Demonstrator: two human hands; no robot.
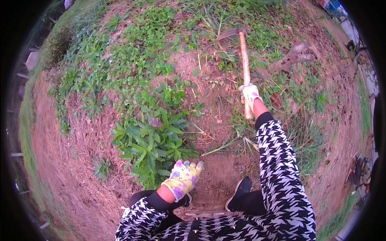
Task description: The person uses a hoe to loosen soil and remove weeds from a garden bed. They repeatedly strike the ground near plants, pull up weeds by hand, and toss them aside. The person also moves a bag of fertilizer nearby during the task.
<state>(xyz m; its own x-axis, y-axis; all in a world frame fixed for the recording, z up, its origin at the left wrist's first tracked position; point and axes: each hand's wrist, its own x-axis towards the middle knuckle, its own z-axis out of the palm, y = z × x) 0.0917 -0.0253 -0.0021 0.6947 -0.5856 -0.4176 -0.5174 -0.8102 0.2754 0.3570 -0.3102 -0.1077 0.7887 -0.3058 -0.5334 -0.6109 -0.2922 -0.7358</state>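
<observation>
My right hand point(251, 95), in a yellow floral glove, is closed around the lower part of a wooden handle point(245, 60). At the handle's far end is a curved metal blade point(229, 34), like that of a small hoe or sickle, among grass and low weeds. My left hand point(183, 177), gloved alike, hangs over bare soil by my left foot, its fingers bent and apart, with nothing visible in them. Just beyond it grows a clump of broad, toothed-leaf weeds point(150, 144). Whether the left fingertips touch anything is hard to tell.
Low green creeping plants point(144, 63) cover the ground ahead. A cut woody stump or branch point(292, 58) lies right of the tool. Uprooted grass point(223, 147) is strewn between my hands. My right shoe point(239, 192) stands on bare soil. Dry straw point(87, 162) covers the left side.
</observation>
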